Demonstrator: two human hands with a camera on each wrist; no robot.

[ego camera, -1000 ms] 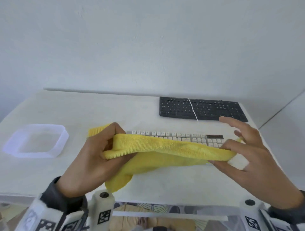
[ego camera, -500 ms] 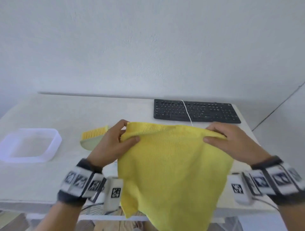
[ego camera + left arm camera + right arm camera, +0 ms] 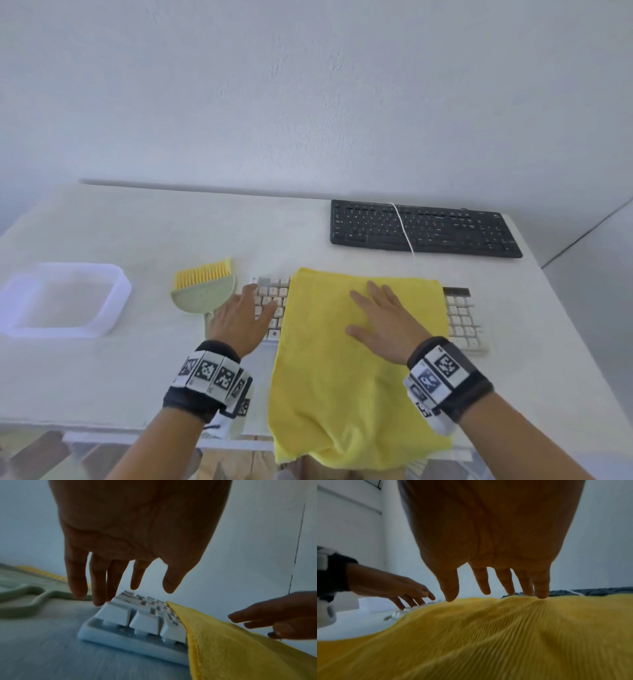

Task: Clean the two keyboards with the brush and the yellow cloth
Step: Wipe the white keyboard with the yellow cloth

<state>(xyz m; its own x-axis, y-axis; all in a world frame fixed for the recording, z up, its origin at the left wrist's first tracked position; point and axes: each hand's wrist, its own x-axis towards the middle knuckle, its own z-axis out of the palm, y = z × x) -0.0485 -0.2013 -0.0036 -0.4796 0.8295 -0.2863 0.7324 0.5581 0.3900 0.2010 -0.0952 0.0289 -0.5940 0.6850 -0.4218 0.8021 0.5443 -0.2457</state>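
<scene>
The yellow cloth [image 3: 342, 359] lies spread over the middle of the white keyboard [image 3: 464, 322] and hangs over the table's front edge. My right hand [image 3: 380, 318] lies flat on the cloth with straight fingers, fingertips touching the yellow cloth [image 3: 505, 635]. My left hand [image 3: 243, 315] is open over the white keyboard's left end, fingers [image 3: 99, 588] straight, just above the white keyboard [image 3: 137, 623]. The yellow cloth [image 3: 240, 649] covers the keys to its right. The brush [image 3: 203, 284], yellow bristles on a pale green body, lies left of the white keyboard. The black keyboard [image 3: 421, 228] sits at the back right.
A clear plastic tray [image 3: 61, 299] stands at the left of the white table [image 3: 171, 233]. A white cable [image 3: 402, 226] runs across the black keyboard. The wall rises right behind the table; the table's right edge is close to the keyboards.
Both hands held the cloth up by its top corners; now it lies spread on the white keyboard. The right hand rests flat on it and the left hand has let go.
</scene>
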